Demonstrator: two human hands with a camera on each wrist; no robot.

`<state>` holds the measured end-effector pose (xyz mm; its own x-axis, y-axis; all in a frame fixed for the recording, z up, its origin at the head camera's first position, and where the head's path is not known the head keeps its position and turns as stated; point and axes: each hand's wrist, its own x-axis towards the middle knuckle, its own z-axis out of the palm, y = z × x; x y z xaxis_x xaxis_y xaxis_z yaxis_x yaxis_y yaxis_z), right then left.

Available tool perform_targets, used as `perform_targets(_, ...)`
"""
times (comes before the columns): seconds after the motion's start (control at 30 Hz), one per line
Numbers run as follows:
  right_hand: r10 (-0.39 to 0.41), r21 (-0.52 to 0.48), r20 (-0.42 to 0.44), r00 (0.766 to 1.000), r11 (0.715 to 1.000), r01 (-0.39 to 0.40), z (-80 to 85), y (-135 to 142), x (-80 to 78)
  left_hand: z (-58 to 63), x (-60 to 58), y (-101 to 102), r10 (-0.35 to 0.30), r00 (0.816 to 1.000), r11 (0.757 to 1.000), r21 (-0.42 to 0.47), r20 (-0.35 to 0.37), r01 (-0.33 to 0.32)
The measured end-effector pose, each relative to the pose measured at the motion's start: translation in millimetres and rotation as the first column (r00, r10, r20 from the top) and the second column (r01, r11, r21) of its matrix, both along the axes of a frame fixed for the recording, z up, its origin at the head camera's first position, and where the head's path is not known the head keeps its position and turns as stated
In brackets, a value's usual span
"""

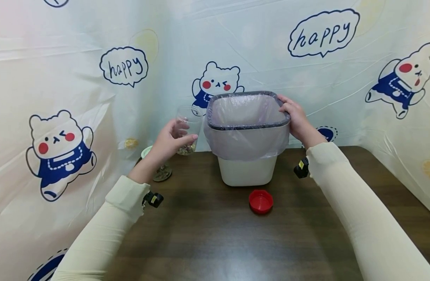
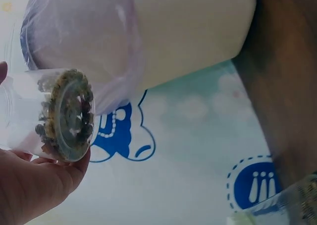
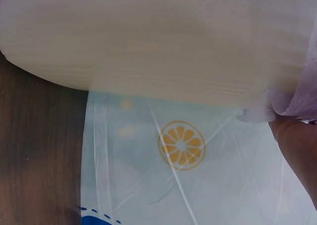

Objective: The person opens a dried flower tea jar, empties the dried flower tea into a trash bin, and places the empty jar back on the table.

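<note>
My left hand (image 1: pixel 170 138) holds a clear plastic jar (image 1: pixel 189 121) upright just left of the bin, thumb on the near side and fingers behind. Small dried, greenish-brown pieces (image 2: pixel 74 115) lie in the bottom of the jar, seen from below in the left wrist view. The off-white trash bin (image 1: pixel 248 173) stands on the table, lined with a thin purplish plastic bag (image 1: pixel 246 144) folded over its dark rim. My right hand (image 1: pixel 296 119) grips the bin's right rim over the bag. In the right wrist view, part of that hand shows beside the bin wall (image 3: pixel 148 41).
A red octagonal lid (image 1: pixel 261 201) lies on the brown wooden table (image 1: pixel 215 242) in front of the bin. Behind my left wrist stands another clear jar (image 1: pixel 162 173) with a pale green top, partly hidden. A printed curtain (image 1: pixel 172 47) hangs close behind the table and along both sides.
</note>
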<state>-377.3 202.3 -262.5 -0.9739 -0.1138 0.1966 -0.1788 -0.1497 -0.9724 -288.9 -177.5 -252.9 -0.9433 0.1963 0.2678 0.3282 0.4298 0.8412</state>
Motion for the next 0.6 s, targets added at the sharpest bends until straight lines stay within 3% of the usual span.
perform_targets(0.27, 0.013, 0.003, 0.003, 1.000, 1.000, -0.013, 0.4, 1, 0.5, 22.2, -10.8, 4, 0.070, 0.997, 0.997, -0.033, 0.024, -0.070)
perform_targets(0.6, -0.001, 0.014, 0.005, 1.000, 1.000, 0.001, 0.8, 0, 1.0, 38.4, -24.2, 10, 0.111, 0.994, 0.987, -0.113, -0.016, -0.112)
